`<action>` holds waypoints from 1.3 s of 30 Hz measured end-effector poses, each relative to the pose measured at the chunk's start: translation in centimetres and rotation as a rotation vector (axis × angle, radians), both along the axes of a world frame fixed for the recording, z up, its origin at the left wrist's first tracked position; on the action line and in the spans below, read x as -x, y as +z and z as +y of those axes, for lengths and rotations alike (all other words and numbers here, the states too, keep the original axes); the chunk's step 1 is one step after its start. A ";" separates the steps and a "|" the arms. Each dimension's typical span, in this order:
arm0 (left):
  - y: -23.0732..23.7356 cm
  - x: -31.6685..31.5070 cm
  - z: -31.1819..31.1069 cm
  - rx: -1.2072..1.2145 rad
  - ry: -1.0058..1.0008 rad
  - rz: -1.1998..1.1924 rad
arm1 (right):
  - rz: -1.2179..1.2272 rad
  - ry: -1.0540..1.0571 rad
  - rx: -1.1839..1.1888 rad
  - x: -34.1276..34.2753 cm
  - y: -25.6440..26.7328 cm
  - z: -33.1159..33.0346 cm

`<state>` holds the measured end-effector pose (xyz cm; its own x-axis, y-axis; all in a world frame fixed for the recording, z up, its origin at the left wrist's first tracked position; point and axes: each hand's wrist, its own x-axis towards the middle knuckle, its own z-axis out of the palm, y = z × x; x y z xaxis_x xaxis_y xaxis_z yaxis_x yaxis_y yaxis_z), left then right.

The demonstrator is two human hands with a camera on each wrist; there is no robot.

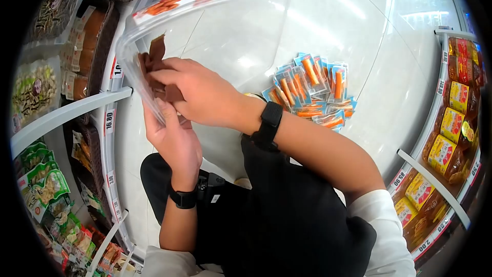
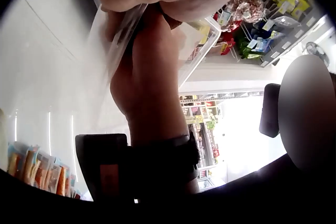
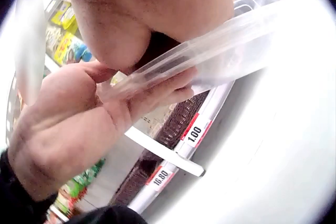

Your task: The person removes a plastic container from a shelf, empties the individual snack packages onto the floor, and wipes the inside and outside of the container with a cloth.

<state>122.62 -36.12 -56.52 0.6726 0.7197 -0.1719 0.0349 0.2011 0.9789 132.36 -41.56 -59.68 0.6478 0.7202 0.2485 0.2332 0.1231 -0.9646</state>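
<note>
A clear plastic container (image 1: 241,36) with a red and white printed label is held tilted at the upper left of the head view. My left hand (image 1: 177,146) grips its lower rim, fingers beneath the wall and thumb on top. Inside the near side, my right hand (image 1: 200,90) pinches brown flat pieces (image 1: 156,64); the fingertips are partly hidden by them. In the right wrist view the left hand (image 3: 73,113) lies along the clear wall (image 3: 210,50), with the right hand (image 3: 152,8) above it.
Several small packets with orange sticks (image 1: 310,90) lie in a pile on the pale floor (image 1: 328,15). Shelves of packaged food stand at left, with a white rail (image 1: 72,115) jutting out. Another shelf with yellow-labelled packs (image 1: 443,154) runs along the right.
</note>
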 end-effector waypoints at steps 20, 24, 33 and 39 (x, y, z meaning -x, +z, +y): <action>0.0 0.1 0.7 -0.310 -0.252 -0.166 | -0.005 -0.024 0.435 -1.7 -5.3 -4.4; 1.0 -0.7 -0.4 -0.344 -0.227 -0.109 | -0.070 -0.160 0.050 -0.3 -5.3 -3.2; 2.5 -1.0 -0.1 -0.780 -0.539 0.050 | 0.978 0.020 -0.323 -2.1 -1.2 -4.9; 4.6 -1.5 0.1 -1.149 -0.804 0.093 | 1.128 0.251 -0.728 -2.4 -0.1 -6.9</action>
